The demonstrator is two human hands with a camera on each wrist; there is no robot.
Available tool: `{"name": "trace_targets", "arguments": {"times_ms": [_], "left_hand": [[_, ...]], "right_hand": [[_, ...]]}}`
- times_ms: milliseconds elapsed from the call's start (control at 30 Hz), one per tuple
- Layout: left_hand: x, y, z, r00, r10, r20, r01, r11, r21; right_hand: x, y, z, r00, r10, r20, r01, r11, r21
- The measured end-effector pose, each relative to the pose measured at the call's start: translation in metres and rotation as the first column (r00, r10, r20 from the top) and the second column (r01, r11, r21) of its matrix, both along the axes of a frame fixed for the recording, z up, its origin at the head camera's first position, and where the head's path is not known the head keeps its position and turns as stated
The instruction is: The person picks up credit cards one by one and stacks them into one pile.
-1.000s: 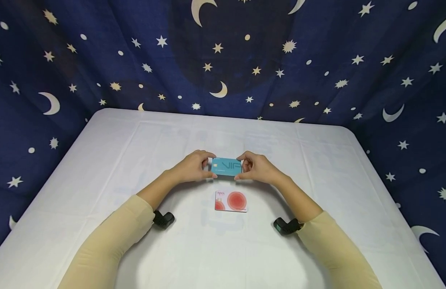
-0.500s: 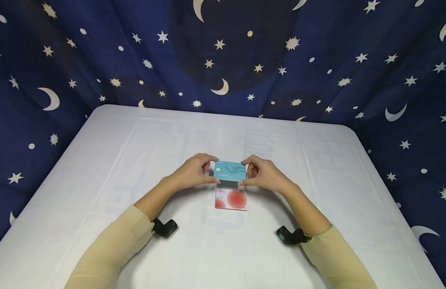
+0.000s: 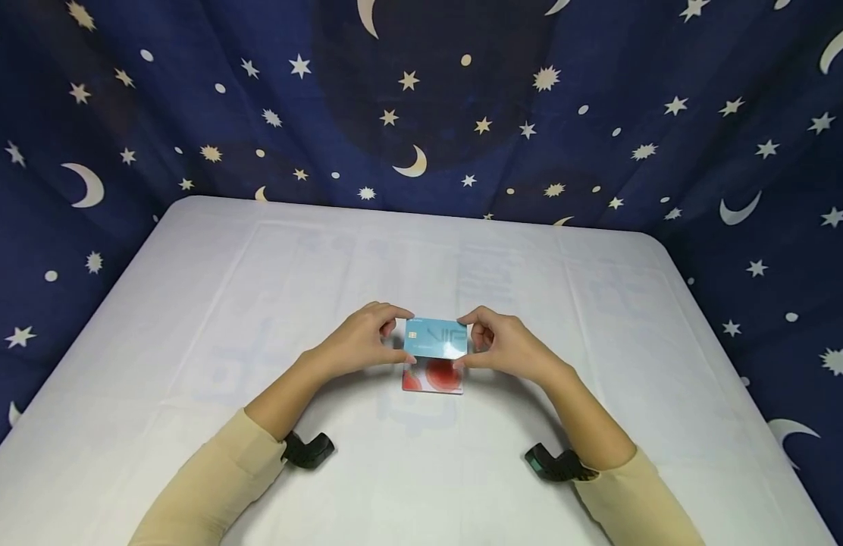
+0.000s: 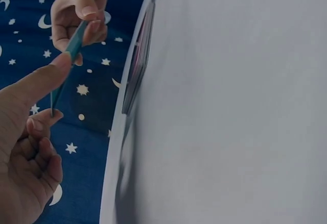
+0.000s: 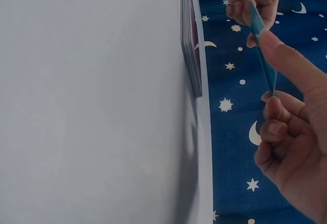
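Observation:
Between both hands a light blue card (image 3: 435, 339) with a gold chip and "VIP" lettering is held by its short ends. My left hand (image 3: 360, 341) pinches its left end between thumb and fingertip. The right hand (image 3: 510, 346) pinches the right end the same way. In both wrist views the blue card (image 4: 74, 44) shows nearly edge-on, raised off the table. Below it lies a small stack of cards (image 5: 190, 45), whose top card (image 3: 431, 376) is white with red circles. The blue card overlaps that stack's far part in the head view.
A white cloth covers the table (image 3: 312, 265). A dark blue curtain (image 3: 285, 106) with stars and moons hangs behind it and along the sides. Black wrist cameras (image 3: 308, 450) sit at both sleeves.
Both hands have brought the blue card nearer to the body, from beyond the stack to where it overlaps the red-circled card. Its face has tilted more toward the head camera.

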State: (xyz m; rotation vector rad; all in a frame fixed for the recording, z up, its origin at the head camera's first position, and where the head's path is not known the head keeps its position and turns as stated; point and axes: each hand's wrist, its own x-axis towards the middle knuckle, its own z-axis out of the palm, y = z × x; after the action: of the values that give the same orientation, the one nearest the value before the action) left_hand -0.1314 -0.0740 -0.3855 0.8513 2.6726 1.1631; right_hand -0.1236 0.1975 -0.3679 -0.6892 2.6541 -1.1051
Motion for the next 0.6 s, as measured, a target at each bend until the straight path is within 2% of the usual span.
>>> {"name": "trace_targets", "arguments": {"times_ms": [133,300,600], "left_hand": [[0.010,0.001,0.000,1.000,-0.002,-0.020,0.002,0.999,-0.033],[0.019,0.003,0.000,0.996,-0.013,-0.091,0.007,0.998,-0.067],[0.025,0.007,-0.005,0.992,-0.017,-0.124,0.003,0.994,-0.114]], "right_hand": [[0.009,0.001,0.000,1.000,0.009,0.007,-0.009,1.000,0.002],[0.015,0.000,-0.003,1.000,0.009,0.009,-0.009,1.000,-0.003],[0.019,0.001,-0.003,0.998,0.052,0.030,-0.055,0.995,0.089]]}}
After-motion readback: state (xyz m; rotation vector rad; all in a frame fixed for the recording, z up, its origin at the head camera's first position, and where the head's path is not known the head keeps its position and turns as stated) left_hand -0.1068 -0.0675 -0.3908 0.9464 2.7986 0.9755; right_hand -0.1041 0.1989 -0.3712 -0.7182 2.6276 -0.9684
